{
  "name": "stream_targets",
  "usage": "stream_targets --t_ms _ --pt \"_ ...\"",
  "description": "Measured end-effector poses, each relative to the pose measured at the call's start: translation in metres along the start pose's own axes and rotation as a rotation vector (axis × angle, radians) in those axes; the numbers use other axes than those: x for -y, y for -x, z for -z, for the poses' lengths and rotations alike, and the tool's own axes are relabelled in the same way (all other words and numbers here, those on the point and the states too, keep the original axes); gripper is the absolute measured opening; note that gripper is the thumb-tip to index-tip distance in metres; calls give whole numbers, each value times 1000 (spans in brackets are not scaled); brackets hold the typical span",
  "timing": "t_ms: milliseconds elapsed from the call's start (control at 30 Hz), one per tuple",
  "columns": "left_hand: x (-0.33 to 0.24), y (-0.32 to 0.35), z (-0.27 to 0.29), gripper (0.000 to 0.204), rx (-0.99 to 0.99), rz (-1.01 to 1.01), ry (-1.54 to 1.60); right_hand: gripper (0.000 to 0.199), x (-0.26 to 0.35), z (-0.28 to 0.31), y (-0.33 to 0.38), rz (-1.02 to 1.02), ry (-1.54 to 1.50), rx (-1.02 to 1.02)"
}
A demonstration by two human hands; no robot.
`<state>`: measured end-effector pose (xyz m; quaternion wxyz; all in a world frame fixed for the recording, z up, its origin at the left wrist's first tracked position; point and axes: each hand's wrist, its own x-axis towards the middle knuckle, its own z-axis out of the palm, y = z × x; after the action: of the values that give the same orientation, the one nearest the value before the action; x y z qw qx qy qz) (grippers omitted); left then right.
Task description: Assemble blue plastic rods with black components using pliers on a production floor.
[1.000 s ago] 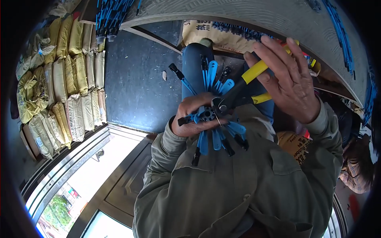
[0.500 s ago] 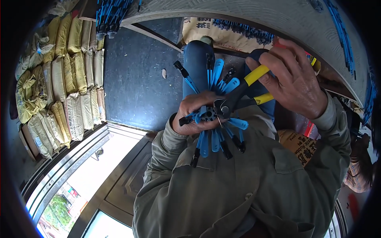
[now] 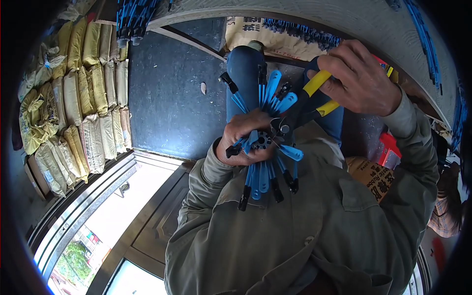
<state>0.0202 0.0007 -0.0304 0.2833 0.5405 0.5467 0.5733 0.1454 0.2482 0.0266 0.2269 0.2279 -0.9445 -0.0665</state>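
My left hand (image 3: 244,135) is closed around a bundle of blue strips (image 3: 260,179) in front of my chest. Flat blue pieces with small holes and thin blue rods with black ends fan out from it on all sides. A dark notched round hub (image 3: 260,141) shows at its centre. My right hand (image 3: 361,81) is wrapped around the yellow-handled pliers (image 3: 318,83), mostly on the upper handle. Beside the hub, the dark plier head (image 3: 283,127) lies at the edge of the bundle. Whether the jaws grip anything cannot be made out.
Stacked yellowish sacks (image 3: 91,93) line the left wall. A curved grey worktop (image 3: 305,12) spans the top, with bunches of blue rods (image 3: 135,22) at its left and more at its right. A red object (image 3: 388,147) and a brown printed sack (image 3: 368,177) lie by my right arm.
My right hand has moved slightly up and to the right with the pliers, and the plier head has shifted a little away from the hub. My left hand keeps its grip on the bundle.
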Motion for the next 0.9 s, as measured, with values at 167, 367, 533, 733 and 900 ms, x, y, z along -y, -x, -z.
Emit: stream_targets --t_ms 167,367,533,733,900 --pt "-7 0 -2 26 -84 74 -33 15 15 1 -2 -131 94 -54" --pt "-21 -15 -11 20 -258 198 -197 22 34 -26 -2 -188 508 -435" --pt "-17 -8 5 31 -55 150 -42 29 73 -20 0 -479 380 -219" --pt "-13 -3 -12 25 -340 143 -48 29 118 -30 -4 -846 191 -21" --pt "-18 0 -7 31 -289 182 -40 34 126 -38 -2 -901 135 -130"
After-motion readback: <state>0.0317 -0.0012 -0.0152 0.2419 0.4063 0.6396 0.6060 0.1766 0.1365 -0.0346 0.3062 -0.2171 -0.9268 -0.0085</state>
